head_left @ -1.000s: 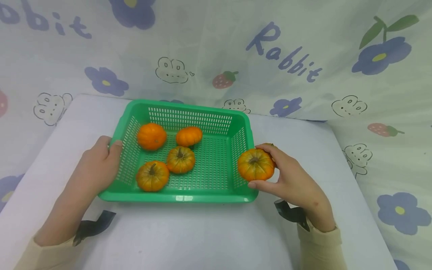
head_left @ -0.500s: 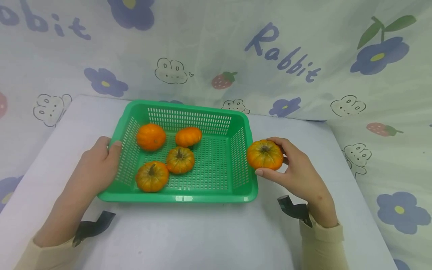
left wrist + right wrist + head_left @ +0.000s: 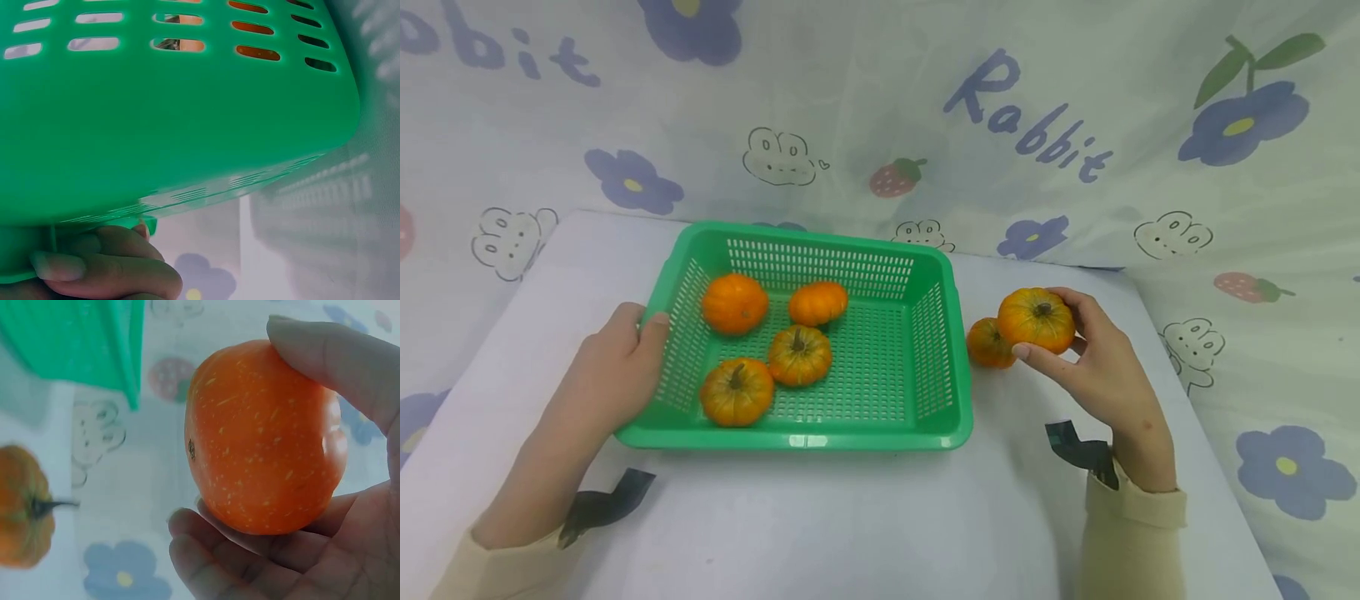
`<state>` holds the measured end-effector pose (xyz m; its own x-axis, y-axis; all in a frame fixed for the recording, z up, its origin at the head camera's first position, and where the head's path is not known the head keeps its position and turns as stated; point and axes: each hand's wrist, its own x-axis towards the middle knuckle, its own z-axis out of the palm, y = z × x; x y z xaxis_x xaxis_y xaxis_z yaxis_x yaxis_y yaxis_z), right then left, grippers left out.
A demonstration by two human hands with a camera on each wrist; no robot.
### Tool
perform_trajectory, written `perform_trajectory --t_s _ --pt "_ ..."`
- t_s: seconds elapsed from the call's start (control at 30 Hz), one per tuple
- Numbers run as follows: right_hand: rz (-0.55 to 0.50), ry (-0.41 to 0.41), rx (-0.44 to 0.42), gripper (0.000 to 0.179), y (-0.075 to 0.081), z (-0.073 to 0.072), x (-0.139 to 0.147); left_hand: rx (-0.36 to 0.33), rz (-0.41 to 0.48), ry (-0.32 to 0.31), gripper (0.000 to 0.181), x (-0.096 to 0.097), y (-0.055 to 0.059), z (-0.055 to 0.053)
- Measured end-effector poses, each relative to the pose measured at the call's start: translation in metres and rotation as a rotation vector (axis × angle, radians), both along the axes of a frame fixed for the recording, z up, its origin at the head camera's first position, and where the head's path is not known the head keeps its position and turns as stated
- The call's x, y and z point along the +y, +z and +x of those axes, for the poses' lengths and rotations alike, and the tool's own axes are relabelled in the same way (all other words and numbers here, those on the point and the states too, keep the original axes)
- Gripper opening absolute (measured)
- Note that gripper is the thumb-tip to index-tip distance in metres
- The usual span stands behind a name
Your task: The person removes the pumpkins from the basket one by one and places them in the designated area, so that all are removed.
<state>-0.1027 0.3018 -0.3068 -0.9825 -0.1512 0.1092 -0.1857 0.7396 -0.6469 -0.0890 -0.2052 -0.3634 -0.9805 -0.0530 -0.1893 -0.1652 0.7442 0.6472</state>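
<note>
So the right hand [image 3: 1105, 371], over on the right of the frame, has a small orange pumpkin [image 3: 1036, 318] gripped, thumb on the near side and fingers wrapped round the far side. The right wrist view shows its speckled skin really well, with a little dark spot facing left.

A second pumpkin [image 3: 988, 343] sits on the white table [image 3: 820, 525] just right of the basket. From the head camera the gripped one partly covers it (the wrist view shows a gap between them in the frame, though).

The left hand [image 3: 617, 371], left of centre, is holding the left rim of the green basket [image 3: 797, 439], thumb on top and fingers curled underneath. Inside, toward the left, are four more: a rounder pumpkin [image 3: 735, 304] upper left, a tipped pumpkin [image 3: 818, 303] upper middle, a stem-up pumpkin [image 3: 800, 356] below that one, and a bigger stem-up one [image 3: 737, 393] lower left.

Behind it all, across the top, hangs a pale cloth [image 3: 850, 83] with bunnies, purple flowers and "Rabbit" lettering.
</note>
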Motion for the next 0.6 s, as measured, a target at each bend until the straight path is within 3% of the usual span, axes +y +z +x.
perform_trajectory --t_s 0.4,0.6 --pt "0.034 -0.164 -0.107 0.089 -0.013 -0.017 0.033 0.007 -0.009 0.004 0.065 0.000 -0.001 0.000" --pt "0.067 -0.201 -0.203 0.094 -0.023 -0.025 0.043 0.012 -0.021 0.004 0.065 0.000 -0.001 0.000"
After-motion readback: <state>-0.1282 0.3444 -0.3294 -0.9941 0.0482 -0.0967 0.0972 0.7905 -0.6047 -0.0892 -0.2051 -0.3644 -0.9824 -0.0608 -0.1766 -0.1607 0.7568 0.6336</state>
